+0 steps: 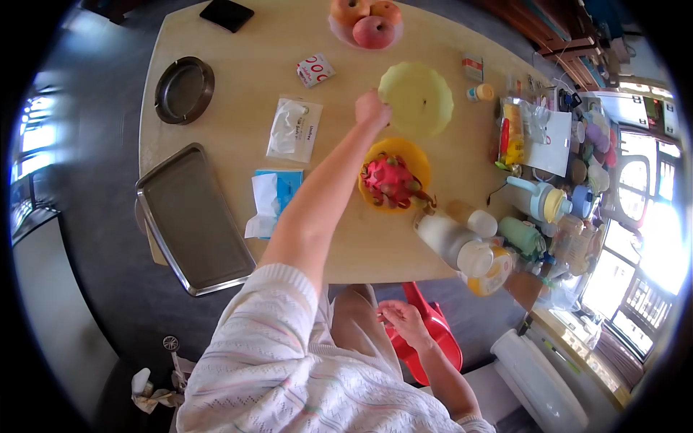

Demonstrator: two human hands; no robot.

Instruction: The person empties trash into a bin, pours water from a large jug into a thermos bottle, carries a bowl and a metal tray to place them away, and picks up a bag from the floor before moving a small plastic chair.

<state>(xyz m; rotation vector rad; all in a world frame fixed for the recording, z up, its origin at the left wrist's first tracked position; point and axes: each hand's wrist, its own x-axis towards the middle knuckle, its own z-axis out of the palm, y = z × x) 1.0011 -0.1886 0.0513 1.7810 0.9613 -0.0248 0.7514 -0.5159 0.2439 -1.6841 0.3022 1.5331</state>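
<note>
In the head view, the left hand reaches across the bench and pinches the near-left edge of a pale yellow-green dish, its fingers drawn together at the rim. The dish lies just beyond a yellow bowl, in which a pink dragon fruit sits. The right hand is low by the person's lap, over a red stool, its fingers loosely bent and a little apart. Three round fruits sit together past the dish. A blue tissue pack lies left of the yellow bowl, near a metal tray that overhangs the bench edge. A white bottle stands right of the dragon fruit.
</note>
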